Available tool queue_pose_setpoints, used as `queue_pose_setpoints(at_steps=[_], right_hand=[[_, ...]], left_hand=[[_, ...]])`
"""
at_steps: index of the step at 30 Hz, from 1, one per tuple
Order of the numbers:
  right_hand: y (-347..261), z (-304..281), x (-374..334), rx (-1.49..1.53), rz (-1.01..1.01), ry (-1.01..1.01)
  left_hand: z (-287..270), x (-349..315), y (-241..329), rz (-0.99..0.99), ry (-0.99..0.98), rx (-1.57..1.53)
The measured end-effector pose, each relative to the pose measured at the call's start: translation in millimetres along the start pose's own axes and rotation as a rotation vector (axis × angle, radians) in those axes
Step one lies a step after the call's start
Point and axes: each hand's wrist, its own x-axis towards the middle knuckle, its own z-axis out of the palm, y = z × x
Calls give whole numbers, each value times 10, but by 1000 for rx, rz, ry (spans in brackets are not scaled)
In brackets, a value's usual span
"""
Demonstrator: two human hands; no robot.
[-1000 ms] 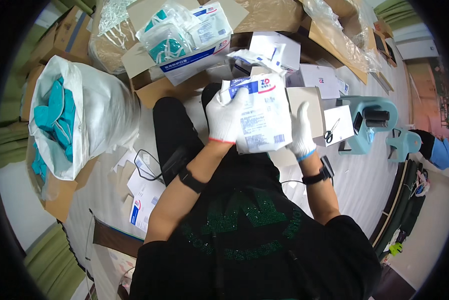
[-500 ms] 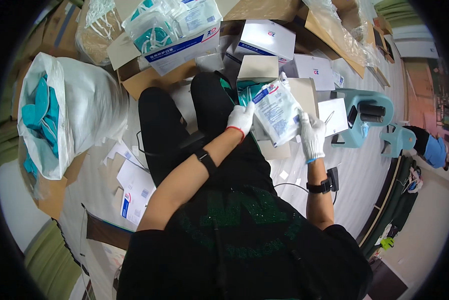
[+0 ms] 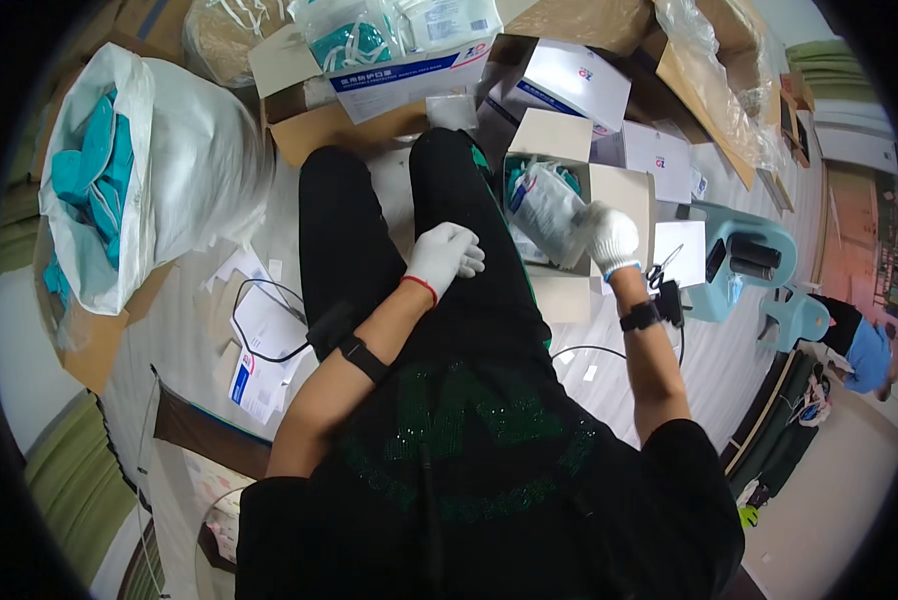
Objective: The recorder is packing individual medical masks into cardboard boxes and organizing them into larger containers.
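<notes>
From the head view, the right hand (image 3: 612, 238) grips a sealed white packet (image 3: 549, 210) over the small open carton (image 3: 579, 190); the left hand (image 3: 444, 258) rests empty, loosely curled, on the thigh. Best slide it in flat.

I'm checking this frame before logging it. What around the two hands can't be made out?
Head view:
- Right hand grips a clear packet; its contents are blurred.
- Open box: the packet hides most of the inside.
- Left hand rests on the leg; its palm faces down, hidden.
- Scissors: too small to tell if open.
</notes>
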Motion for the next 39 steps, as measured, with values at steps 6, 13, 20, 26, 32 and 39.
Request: queue_pose_setpoints(at_steps=[6,13,20,26,32,39], right_hand=[[108,-16,26,-104,38,-15],[302,-66,17,-224,7,-130],[393,-168,-235,-325,47,-292],[527,-445,-536,98,136,-74],[569,-556,-615,-100,81,-255],[721,-498,-756,403,427,-69]], left_hand=[[21,-44,16,-20,-17,15],[-6,8,7,1,-35,12],[-35,16,-2,21,-25,22],[-13,9,25,24,-13,55],[-43,68,-47,4,-2,39],[34,41,-8,15,10,69]])
